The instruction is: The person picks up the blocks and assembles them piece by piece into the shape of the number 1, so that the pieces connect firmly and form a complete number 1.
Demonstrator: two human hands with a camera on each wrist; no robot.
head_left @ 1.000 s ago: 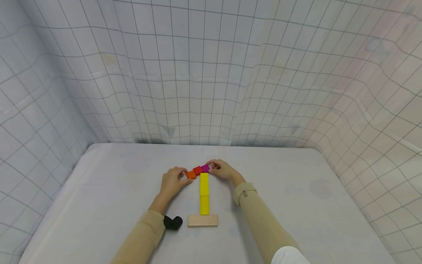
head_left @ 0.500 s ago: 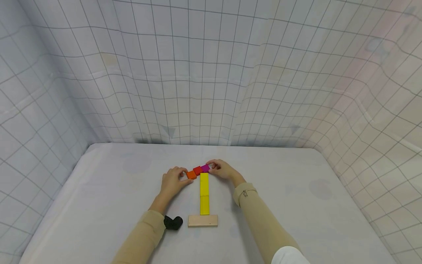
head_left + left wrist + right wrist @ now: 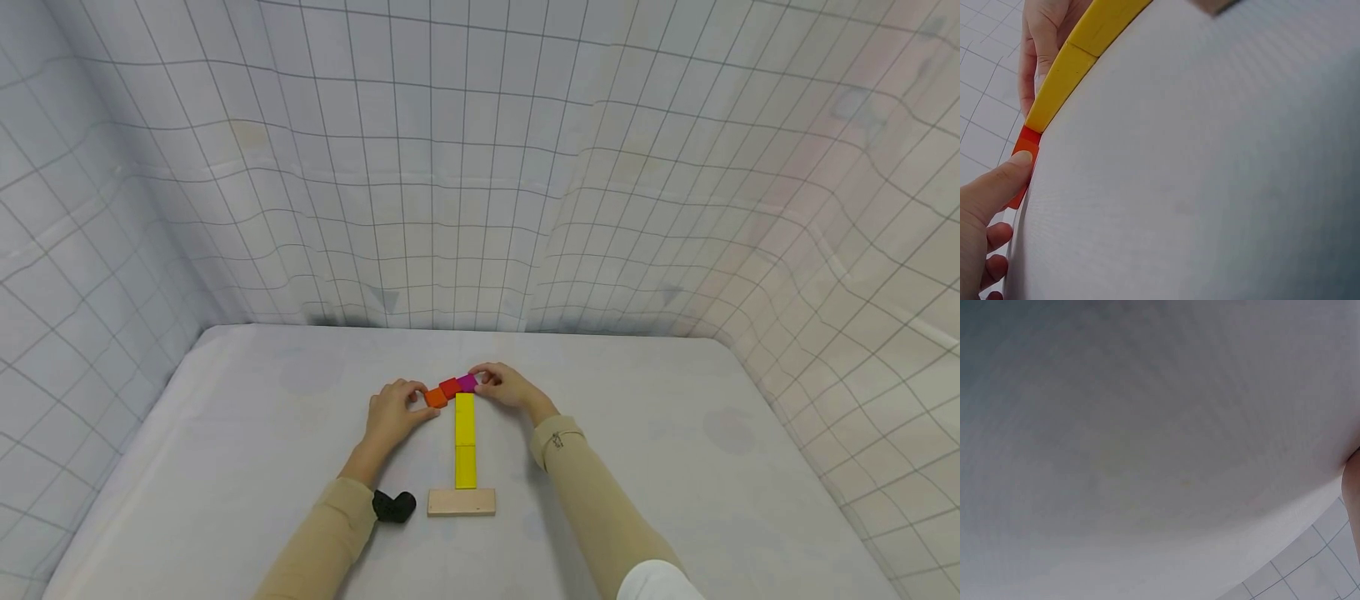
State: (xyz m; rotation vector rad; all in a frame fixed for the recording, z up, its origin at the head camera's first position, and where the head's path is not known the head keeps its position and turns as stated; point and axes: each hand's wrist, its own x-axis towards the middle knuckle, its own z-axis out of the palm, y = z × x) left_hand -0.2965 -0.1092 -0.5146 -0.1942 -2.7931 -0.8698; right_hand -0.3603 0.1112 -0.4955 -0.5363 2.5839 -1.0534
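My left hand (image 3: pixel 390 412) pinches an orange block (image 3: pixel 436 398) between thumb and fingers; the left wrist view shows the thumb lying along its side. A red block (image 3: pixel 450 387) joins it, followed by a purple block (image 3: pixel 467 383), making a slanted row that rises to the right. At the purple end, my right hand (image 3: pixel 508 386) pinches that block with thumb and forefinger. Below the row, two yellow blocks (image 3: pixel 465 421) lie end to end in a straight column. A bare wooden plank (image 3: pixel 461 502) lies crosswise at the column's near end.
A white cloth covers the table (image 3: pixel 660 433). Grid-patterned white curtains (image 3: pixel 480 208) hang behind it and at both sides. A black curved piece (image 3: pixel 393 507) sticks out from the left cuff, left of the plank. The right wrist view shows mostly white cloth.
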